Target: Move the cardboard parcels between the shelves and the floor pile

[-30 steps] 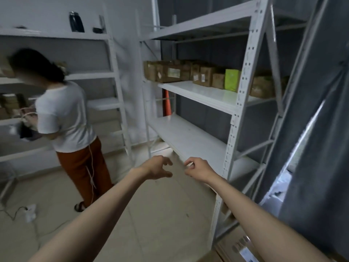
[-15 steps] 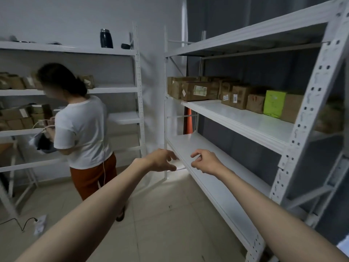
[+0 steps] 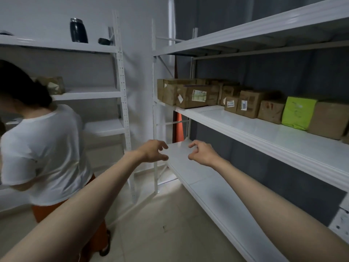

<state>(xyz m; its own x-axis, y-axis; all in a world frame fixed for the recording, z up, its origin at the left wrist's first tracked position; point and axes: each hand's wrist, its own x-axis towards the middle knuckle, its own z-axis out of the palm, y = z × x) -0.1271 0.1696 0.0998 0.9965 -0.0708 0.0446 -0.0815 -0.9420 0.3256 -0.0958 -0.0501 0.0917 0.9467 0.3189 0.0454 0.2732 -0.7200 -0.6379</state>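
I see both arms stretched forward, left hand (image 3: pixel 153 151) and right hand (image 3: pixel 203 153) empty, fingers loosely curled, near each other; the cardboard parcels (image 3: pixel 190 94) sit on the middle shelf (image 3: pixel 264 133).

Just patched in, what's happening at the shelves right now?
Nothing is being carried. The left hand and right hand reach forward, fingers loosely curled, holding nothing, in front of the bare lower white shelf board. Brown cardboard parcels and one lime-green box sit in a row on the middle shelf above. A second person in a white T-shirt stands at the left-hand rack, facing away.
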